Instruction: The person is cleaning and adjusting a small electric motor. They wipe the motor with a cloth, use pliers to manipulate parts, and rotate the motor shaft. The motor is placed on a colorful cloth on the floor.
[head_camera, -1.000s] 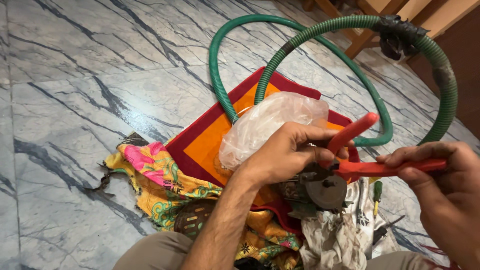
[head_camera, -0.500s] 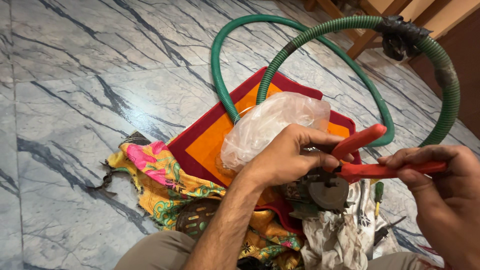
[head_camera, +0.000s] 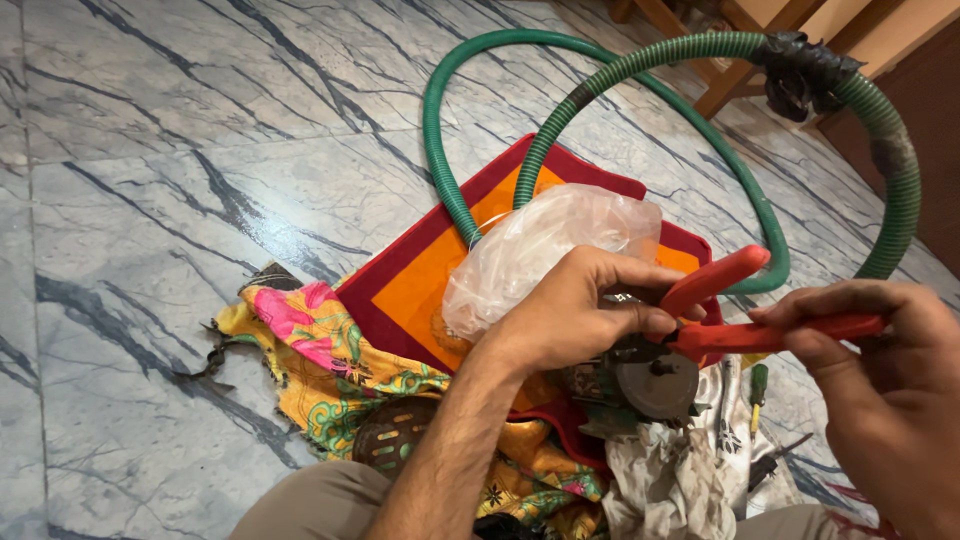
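My left hand (head_camera: 570, 315) curls over the top of a grimy metal part (head_camera: 650, 380), fingers pressed on it — grip closed there. My right hand (head_camera: 880, 370) wraps one red handle of the pliers (head_camera: 735, 310), the other handle sticking up free; their jaws are hidden behind my left fingers. The part sits near me, over a dirty rag (head_camera: 670, 480). Just beyond: a clear plastic bag (head_camera: 540, 250) on a red-orange mat (head_camera: 420, 290). A green hose (head_camera: 620, 70) loops on the marble floor (head_camera: 150, 200) far side.
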